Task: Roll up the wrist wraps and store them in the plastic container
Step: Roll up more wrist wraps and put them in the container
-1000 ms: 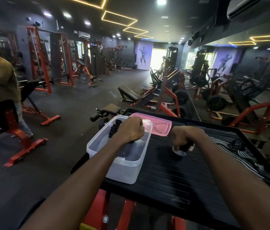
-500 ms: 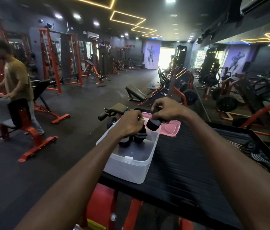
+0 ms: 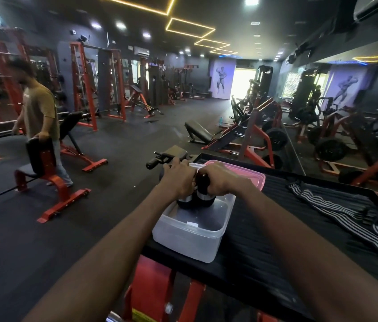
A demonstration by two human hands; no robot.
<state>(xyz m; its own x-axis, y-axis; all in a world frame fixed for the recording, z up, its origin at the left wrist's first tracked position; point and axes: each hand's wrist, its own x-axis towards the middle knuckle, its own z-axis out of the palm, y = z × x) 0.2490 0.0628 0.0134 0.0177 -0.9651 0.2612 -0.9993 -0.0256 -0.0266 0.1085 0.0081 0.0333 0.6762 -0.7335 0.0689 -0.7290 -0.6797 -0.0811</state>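
A translucent plastic container [image 3: 190, 240] stands on the black ribbed platform [image 3: 264, 247]. Two rolled black wrist wraps stand upright at its far end. My left hand [image 3: 178, 180] grips the left roll [image 3: 184, 202] from above. My right hand [image 3: 224, 180] grips the right roll [image 3: 204, 196], fingers curled round its top. The two hands touch over the container's far half. A pink lid [image 3: 250, 177] lies flat just behind the container. Unrolled black-and-white striped wraps [image 3: 336, 212] lie spread on the platform to the right.
The platform sits on a red frame [image 3: 155, 287] with a raised black rim [image 3: 322, 180]. A padded bench handle [image 3: 167, 156] juts out behind the container. A person [image 3: 39, 117] stands at a red bench on the left. Weight machines [image 3: 264, 135] and a mirror wall stand to the right.
My right hand has brought its rolled wrap from the platform into the container and lowered it beside the left roll. My left hand has stayed on its roll.
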